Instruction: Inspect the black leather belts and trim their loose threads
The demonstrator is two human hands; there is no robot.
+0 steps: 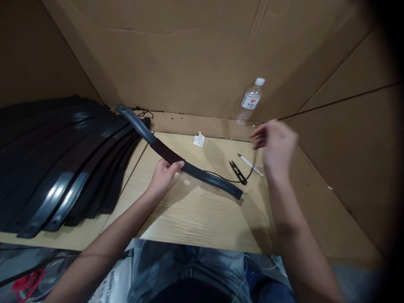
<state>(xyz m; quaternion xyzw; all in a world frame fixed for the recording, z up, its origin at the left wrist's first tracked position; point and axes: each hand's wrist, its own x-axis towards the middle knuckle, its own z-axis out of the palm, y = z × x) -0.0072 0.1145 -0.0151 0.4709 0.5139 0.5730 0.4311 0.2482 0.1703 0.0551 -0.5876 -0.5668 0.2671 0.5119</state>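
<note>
1. The left hand [164, 173] is closed on a long, curved black strap with glossy plastic ends [176, 158], pinching it near the middle. The strap runs from upper left of centre down to the middle of the frame, its lower end resting on the pale wood-grain table [202, 219].
2. The right hand [276, 145] is raised at right of centre, fingers loosely bunched. It seems to pinch a thin black thread [221, 176] that runs from the strap, but blur means I cannot tell whether that grip is closed.
3. To do this well, I judge the left grip should stay firm so the strap does not swivel, while the thread is drawn taut along its own line.
4. The small black thread snips [238, 171] lie just right of the strap's end, beside a white pencil-like stick [251, 165].
5. A stack of similar black straps [63, 168] fills the left side.
</note>
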